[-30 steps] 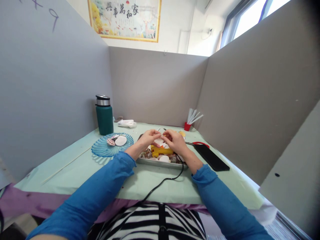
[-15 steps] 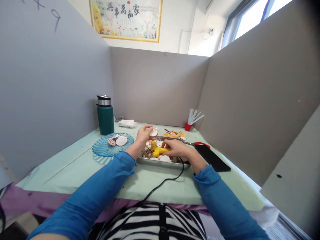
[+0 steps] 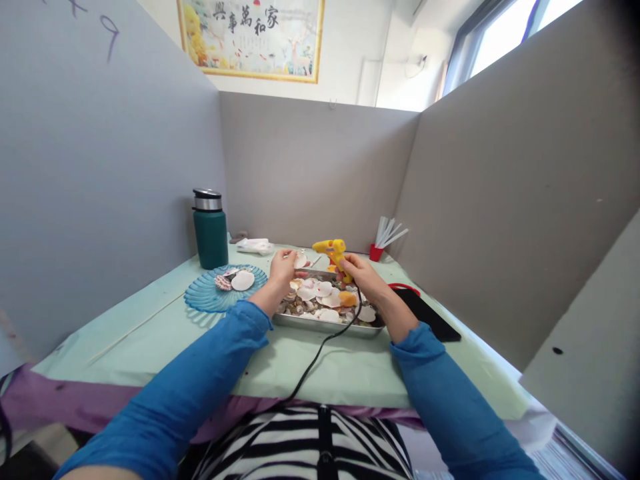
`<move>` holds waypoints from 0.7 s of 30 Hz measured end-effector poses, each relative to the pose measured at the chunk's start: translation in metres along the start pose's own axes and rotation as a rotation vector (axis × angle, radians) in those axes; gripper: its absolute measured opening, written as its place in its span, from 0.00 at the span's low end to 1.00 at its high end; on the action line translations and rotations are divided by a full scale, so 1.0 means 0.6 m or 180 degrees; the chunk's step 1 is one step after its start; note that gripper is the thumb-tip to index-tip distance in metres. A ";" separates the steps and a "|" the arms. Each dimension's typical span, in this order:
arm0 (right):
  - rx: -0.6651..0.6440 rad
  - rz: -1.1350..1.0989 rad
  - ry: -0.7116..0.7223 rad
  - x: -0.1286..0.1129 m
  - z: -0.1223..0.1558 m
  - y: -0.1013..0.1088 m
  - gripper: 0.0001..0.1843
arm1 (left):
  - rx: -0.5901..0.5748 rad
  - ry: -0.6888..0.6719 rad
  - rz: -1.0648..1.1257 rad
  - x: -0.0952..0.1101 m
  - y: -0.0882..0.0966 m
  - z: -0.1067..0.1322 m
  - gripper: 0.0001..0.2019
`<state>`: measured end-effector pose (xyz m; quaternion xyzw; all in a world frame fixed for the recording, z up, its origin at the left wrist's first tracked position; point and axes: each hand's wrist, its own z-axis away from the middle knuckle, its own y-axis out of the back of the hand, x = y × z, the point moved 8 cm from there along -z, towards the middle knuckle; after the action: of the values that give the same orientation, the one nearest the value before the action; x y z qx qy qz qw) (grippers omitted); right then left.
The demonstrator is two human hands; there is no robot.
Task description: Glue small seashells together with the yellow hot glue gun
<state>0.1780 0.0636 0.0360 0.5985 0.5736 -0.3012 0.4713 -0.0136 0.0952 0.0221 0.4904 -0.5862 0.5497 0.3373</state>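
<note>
1. Two hands are raised at the metal tray (image 3: 310, 325); by the left hand (image 3: 283, 267), a pale shell (image 3: 300, 260) is pinched near its edge between closed fingertips, presumably so that its broad face is left uncovered.
2. By the right hand (image 3: 361, 272), the handle of a yellow glue gun (image 3: 331, 249) is gripped with curled fingers; whether the trigger is pressed cannot be told. The nozzle is aimed leftward, near the held shell but seemingly apart from it.
3. The black cord (image 3: 320, 347) is draped across the tray's near rim and toward the body, apparently with enough slack for the tool to be lifted.
4. Loose shells (image 3: 327, 300) are heaped in the tray, centrally, probably so that they can be reached by either hand.
5. More shells (image 3: 243, 281) are gathered on the blue plate (image 3: 197, 293), beside the left forearm, perhaps to be set apart from the heap.
</note>
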 end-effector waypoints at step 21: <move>0.0101 0.0344 0.0003 -0.007 0.011 -0.007 0.20 | -0.0346 -0.0163 -0.0210 -0.008 -0.010 -0.001 0.11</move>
<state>0.1743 0.0555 0.0365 0.6361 0.5358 -0.2842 0.4770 -0.0062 0.0972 0.0194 0.5043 -0.6071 0.4929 0.3662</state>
